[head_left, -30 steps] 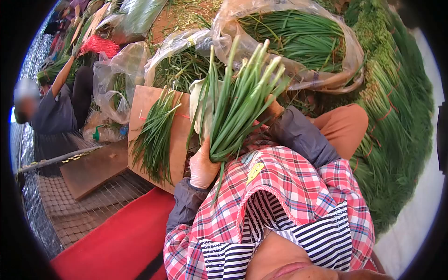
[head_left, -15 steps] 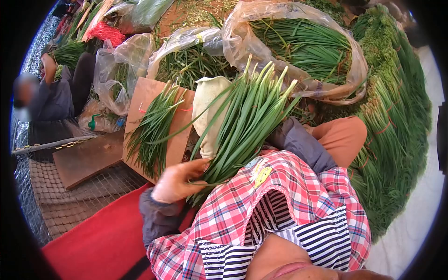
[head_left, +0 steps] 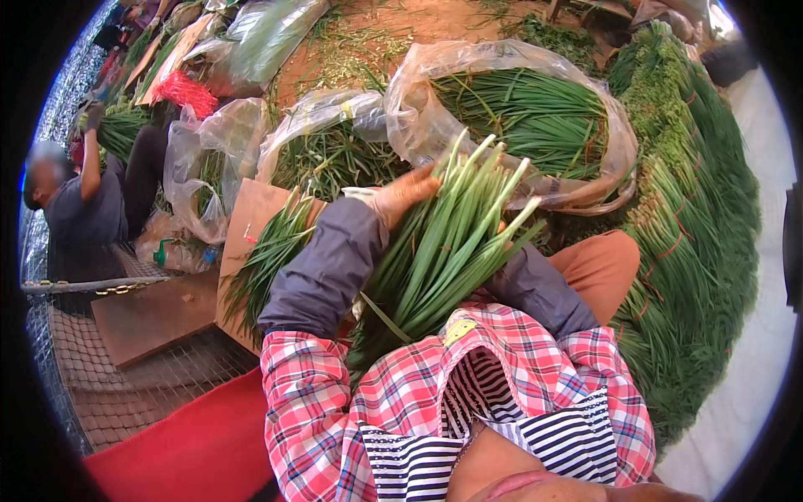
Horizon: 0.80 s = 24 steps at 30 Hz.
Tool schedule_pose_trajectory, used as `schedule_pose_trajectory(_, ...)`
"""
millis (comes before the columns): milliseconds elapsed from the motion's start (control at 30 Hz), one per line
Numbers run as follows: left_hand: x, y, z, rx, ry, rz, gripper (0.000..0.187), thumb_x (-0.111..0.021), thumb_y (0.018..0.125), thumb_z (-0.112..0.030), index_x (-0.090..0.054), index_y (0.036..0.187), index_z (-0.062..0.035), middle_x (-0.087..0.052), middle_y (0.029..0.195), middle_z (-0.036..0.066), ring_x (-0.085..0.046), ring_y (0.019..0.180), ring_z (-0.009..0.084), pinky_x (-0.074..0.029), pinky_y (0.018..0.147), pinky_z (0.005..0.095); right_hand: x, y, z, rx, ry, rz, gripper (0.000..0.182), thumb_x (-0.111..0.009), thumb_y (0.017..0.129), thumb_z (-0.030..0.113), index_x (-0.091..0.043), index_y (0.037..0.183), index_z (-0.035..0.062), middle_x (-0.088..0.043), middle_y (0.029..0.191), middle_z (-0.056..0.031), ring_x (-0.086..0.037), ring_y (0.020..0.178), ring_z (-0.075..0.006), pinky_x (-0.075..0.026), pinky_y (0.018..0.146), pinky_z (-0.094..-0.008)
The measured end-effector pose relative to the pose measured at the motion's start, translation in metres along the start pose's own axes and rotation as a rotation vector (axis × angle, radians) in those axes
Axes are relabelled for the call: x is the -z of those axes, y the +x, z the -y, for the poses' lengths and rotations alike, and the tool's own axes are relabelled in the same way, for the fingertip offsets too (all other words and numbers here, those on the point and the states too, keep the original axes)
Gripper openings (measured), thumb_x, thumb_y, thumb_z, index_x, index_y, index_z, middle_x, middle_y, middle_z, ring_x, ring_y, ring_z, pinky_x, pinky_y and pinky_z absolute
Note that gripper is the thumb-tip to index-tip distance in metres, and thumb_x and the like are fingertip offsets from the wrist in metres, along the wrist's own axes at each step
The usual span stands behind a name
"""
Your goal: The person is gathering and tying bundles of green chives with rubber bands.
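Observation:
A thick bunch of garlic chives rises from my lap, pale stalk ends up and green leaves down. My left hand is closed against its left side, just below the pale ends. My right hand is mostly hidden behind the bunch; the sleeve runs in behind it, and a small bit of finger shows between stalks. To the left, a smaller bunch of chives lies on a tilted brown board. A pale cloth shows only a little past my left wrist.
A large clear plastic bag of chives stands ahead, with a second bag beside it. Bundled chives are piled along the right. Another person sits at far left, holding greens. A flat brown board lies at left.
My left hand has moved up from the leaf ends to the pale stalk ends, its sleeve now covering most of the cloth. The view has shifted slightly.

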<state>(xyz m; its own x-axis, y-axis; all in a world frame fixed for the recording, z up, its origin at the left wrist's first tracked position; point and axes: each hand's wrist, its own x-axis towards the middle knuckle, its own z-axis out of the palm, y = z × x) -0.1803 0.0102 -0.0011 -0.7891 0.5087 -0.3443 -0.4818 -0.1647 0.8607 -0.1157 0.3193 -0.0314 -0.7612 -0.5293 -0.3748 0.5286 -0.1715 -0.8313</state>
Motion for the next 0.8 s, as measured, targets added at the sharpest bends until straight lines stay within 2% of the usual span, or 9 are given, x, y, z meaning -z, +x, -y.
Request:
schedule_pose_trajectory(67, -0.045, -0.036, -0.022, 0.197, -0.287, -0.005, 0.081, -0.069, 0.072, -0.041, -0.031, 0.134, -0.0070, -0.047, 0.126, 0.010, -0.050, 0.109, 0.0201, -0.041, 0.092, 0.0359, -0.014, 0.026, -0.006, 0.016, -0.043, 0.039, 0.066, -0.063, 0.077, 0.042, -0.041, 0.126, 0.0059, -0.050, 0.122, -0.0114, -0.052, 0.107, -0.0236, -0.046, 0.088, -0.0396)
schedule_pose_trajectory(200, -0.033, -0.024, 0.048, 0.225, -0.455, 0.081, 0.072, -0.071, 0.072, -0.031, -0.036, 0.129, -0.0038, -0.055, 0.114, 0.011, -0.057, 0.098, 0.0205, -0.047, 0.085, 0.0352, -0.034, 0.093, -0.022, -0.005, 0.064, 0.171, 0.065, -0.063, 0.077, 0.042, -0.041, 0.126, 0.0059, -0.049, 0.122, -0.0115, -0.052, 0.107, -0.0239, -0.046, 0.088, -0.0398)
schedule_pose_trajectory(367, -0.039, -0.026, 0.029, 0.289, -0.455, 0.119, 0.062, -0.069, 0.074, -0.012, -0.039, 0.127, -0.0058, -0.057, 0.111, 0.008, -0.058, 0.096, 0.0200, -0.047, 0.084, 0.0345, -0.027, 0.064, -0.011, -0.100, 0.725, 0.132, 0.063, -0.058, 0.080, 0.043, -0.039, 0.126, 0.0047, -0.049, 0.123, -0.0139, -0.051, 0.109, -0.0271, -0.046, 0.088, -0.0417)
schedule_pose_trajectory(433, -0.040, -0.027, 0.023, 0.249, -0.382, 0.107, 0.061, -0.068, 0.074, -0.009, -0.039, 0.128, -0.0057, -0.057, 0.109, 0.008, -0.058, 0.095, 0.0201, -0.048, 0.083, 0.0342, -0.027, 0.049, -0.021, 0.073, 0.933, 0.044, 0.068, -0.050, 0.083, 0.050, -0.035, 0.129, 0.0032, -0.046, 0.125, -0.0154, -0.049, 0.111, -0.0282, -0.045, 0.090, -0.0413)
schedule_pose_trajectory(500, -0.041, -0.028, 0.023, 0.240, -0.379, 0.057, 0.060, -0.068, 0.073, -0.006, -0.040, 0.126, -0.0046, -0.058, 0.108, 0.008, -0.058, 0.095, 0.0197, -0.047, 0.083, 0.0342, -0.042, 0.032, -0.003, 0.060, 0.930, 0.224, 0.092, -0.041, 0.073, 0.071, -0.028, 0.134, 0.0039, -0.040, 0.132, -0.0141, -0.044, 0.117, -0.0279, -0.039, 0.096, -0.0413)
schedule_pose_trajectory(567, -0.047, -0.027, 0.025, 0.203, -0.333, 0.004, 0.061, -0.069, 0.073, -0.008, -0.040, 0.126, -0.0032, -0.058, 0.107, 0.009, -0.058, 0.095, 0.0197, -0.047, 0.083, 0.0344, -0.059, 0.028, 0.016, 0.168, 0.889, 0.256, 0.094, -0.048, 0.069, 0.070, -0.029, 0.134, 0.0058, -0.041, 0.131, -0.0132, -0.045, 0.116, -0.0273, -0.038, 0.097, -0.0405)
schedule_pose_trajectory(667, -0.066, -0.029, 0.017, 0.050, 0.029, -0.164, 0.066, -0.073, 0.069, -0.009, -0.038, 0.126, -0.0010, -0.055, 0.111, 0.009, -0.054, 0.099, 0.0176, -0.043, 0.086, 0.0318, -0.052, 0.050, 0.007, 0.218, 0.623, 0.266, 0.086, -0.056, 0.072, 0.061, -0.030, 0.134, 0.0070, -0.042, 0.130, -0.0120, -0.046, 0.115, -0.0254, -0.040, 0.096, -0.0403)
schedule_pose_trajectory(767, -0.088, -0.027, 0.009, -0.218, 0.612, -0.397, 0.075, -0.077, 0.066, -0.010, -0.035, 0.127, 0.0000, -0.054, 0.111, 0.009, -0.051, 0.101, 0.0166, -0.042, 0.087, 0.0303, -0.057, 0.078, 0.044, 0.153, 0.471, 0.149, 0.056, -0.064, 0.080, 0.030, -0.042, 0.124, 0.0049, -0.056, 0.112, -0.0094, -0.057, 0.099, -0.0213, -0.048, 0.085, -0.0365)
schedule_pose_trajectory(800, -0.084, -0.025, 0.011, -0.266, 0.517, -0.391, 0.067, -0.072, 0.070, -0.007, -0.037, 0.126, 0.0006, -0.055, 0.111, 0.010, -0.053, 0.099, 0.0166, -0.043, 0.086, 0.0292, -0.060, 0.083, 0.061, 0.128, 0.415, 0.117, 0.044, -0.064, 0.080, 0.021, -0.047, 0.117, 0.0044, -0.059, 0.103, -0.0087, -0.061, 0.089, -0.0206, -0.051, 0.080, -0.0343)
